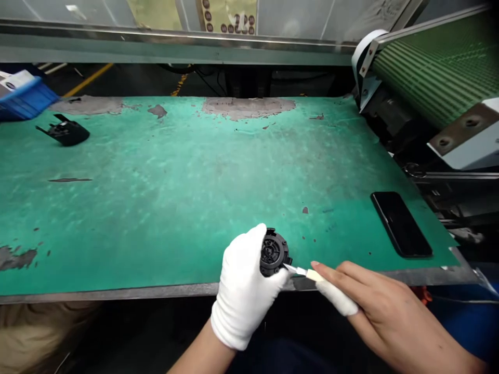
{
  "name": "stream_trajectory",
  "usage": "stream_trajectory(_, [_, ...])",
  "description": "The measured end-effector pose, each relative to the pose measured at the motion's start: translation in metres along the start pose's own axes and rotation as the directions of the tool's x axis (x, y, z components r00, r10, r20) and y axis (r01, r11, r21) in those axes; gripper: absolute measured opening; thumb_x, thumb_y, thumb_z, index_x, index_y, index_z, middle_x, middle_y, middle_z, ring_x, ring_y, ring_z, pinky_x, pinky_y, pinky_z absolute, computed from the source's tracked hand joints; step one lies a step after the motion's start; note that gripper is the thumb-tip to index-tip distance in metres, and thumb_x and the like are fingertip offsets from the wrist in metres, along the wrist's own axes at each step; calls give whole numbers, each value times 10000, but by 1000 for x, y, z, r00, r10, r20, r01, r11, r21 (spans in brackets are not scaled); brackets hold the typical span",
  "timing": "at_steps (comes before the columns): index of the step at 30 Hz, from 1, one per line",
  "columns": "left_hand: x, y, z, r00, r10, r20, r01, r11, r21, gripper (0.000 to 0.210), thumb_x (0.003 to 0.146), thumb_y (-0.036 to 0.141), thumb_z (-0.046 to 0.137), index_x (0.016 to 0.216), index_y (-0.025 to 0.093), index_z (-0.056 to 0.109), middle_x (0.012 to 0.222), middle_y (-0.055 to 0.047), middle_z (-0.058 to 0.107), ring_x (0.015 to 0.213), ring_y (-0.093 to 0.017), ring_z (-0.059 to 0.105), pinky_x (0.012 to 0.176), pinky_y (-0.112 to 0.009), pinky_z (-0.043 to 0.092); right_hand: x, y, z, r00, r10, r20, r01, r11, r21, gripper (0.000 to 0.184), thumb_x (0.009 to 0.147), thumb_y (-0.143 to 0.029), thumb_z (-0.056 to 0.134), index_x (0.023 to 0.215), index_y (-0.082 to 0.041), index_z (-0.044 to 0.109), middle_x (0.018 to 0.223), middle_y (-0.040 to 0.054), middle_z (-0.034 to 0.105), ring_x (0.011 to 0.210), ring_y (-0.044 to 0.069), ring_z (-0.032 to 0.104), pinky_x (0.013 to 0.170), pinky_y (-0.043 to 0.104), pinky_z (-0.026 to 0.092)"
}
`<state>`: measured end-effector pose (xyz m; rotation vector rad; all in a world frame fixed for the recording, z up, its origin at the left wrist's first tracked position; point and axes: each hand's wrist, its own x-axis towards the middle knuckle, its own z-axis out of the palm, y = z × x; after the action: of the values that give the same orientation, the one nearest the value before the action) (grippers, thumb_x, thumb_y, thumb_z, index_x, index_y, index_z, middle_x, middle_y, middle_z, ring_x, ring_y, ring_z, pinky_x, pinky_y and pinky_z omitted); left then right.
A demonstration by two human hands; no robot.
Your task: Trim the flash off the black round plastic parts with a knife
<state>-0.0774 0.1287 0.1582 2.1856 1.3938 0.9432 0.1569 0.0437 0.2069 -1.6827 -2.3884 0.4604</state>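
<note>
In a white glove, my left hand (244, 280) is closed around a round black plastic part (273, 252) with ribs and a central hub, held at the table's front edge. My right hand (368, 298) is bare except for a white cover on the thumb. It grips a small craft knife (312, 274) with a pale handle. The pointed blade touches, or comes very near, the lower right rim of the black part. Most of the handle is hidden in my fingers.
The green worktable (187, 192) has worn grey patches. A black phone (401, 223) lies at the right. Far left are another black plastic part (66, 130) with prongs and a blue bin (29, 98). A green conveyor belt (440, 62) juts in at upper right.
</note>
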Motion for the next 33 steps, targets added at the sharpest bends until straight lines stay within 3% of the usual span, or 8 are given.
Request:
stream_trajectory(6, [-5, 0, 7, 999, 18, -33, -16, 999, 38, 791, 766, 403, 811, 1429, 182, 440, 1349, -155, 610, 1272, -338, 572, 1110, -521, 460, 5, 42, -16, 954, 269, -135, -301, 866, -400, 488, 933, -225, 451, 1397, -297, 584, 948, 42, 711, 663, 256, 686, 472, 350, 490])
stream_trajectory(8, [-2, -3, 3, 999, 37, -14, -36, 998, 45, 821, 769, 392, 802, 1458, 171, 414, 1374, -155, 595, 1301, -326, 552, 1138, -512, 444, 6, 59, -26, 927, 312, -207, -370, 847, -382, 445, 960, -264, 438, 1373, -298, 600, 1094, 48, 733, 810, 285, 727, 539, 372, 541])
stream_trajectory(10, [9, -11, -11, 983, 98, 156, -100, 995, 5, 841, 761, 352, 798, 1483, 197, 396, 1436, -130, 559, 1349, -306, 519, 1171, -479, 425, 7, 64, -32, 941, 274, -197, -317, 917, -240, 431, 991, -276, 414, 1386, -323, 577, 1251, 29, 706, 1036, 273, 709, 728, 381, 590])
stream_trajectory(13, [30, -30, -48, 853, 194, 484, -181, 981, -74, 797, 791, 236, 734, 1503, 330, 388, 1595, -28, 400, 1451, -266, 418, 1210, -429, 386, 9, 54, -30, 979, 184, -92, -188, 981, -39, 465, 992, -228, 395, 1419, -353, 532, 1294, 11, 685, 1129, 221, 672, 863, 353, 571])
stream_trajectory(18, [43, -47, -86, 974, 33, 224, -18, 998, -67, 708, 928, 325, 618, 1547, 360, 277, 1673, -4, 231, 1527, -253, 277, 1268, -479, 251, 19, 39, -18, 995, 101, -19, -99, 993, 68, 524, 948, -149, 391, 1412, -342, 540, 1205, 32, 700, 1032, 203, 684, 797, 317, 559])
stream_trajectory(22, [39, -36, -56, 968, -65, 241, 92, 991, -102, 1156, 717, 528, 835, 1593, 263, 128, 1676, -115, 197, 1526, -332, 260, 1254, -525, 273, 39, 27, -17, 999, 29, -39, -27, 998, 64, 518, 955, -154, 390, 1418, -323, 550, 1012, 38, 702, 864, 180, 681, 721, 291, 531])
stream_trajectory(29, [46, -28, -14, 984, -77, 162, 92, 992, -89, 904, 783, 422, 783, 1522, 191, 317, 1537, -127, 458, 1428, -283, 448, 1225, -460, 353, 75, 13, -21, 1000, 5, -19, -10, 964, -266, 552, 920, -157, 454, 1428, -345, 561, 932, 34, 700, 768, 203, 678, 602, 295, 475])
stream_trajectory(33, [46, -29, -18, 981, -87, 175, 101, 992, -72, 861, 786, 383, 766, 1511, 198, 340, 1546, -109, 452, 1432, -272, 442, 1229, -446, 351, 88, 53, -35, 951, 286, -118, -307, 830, -466, 544, 899, -184, 468, 1407, -331, 596, 1029, 65, 746, 726, 262, 704, 496, 323, 448])
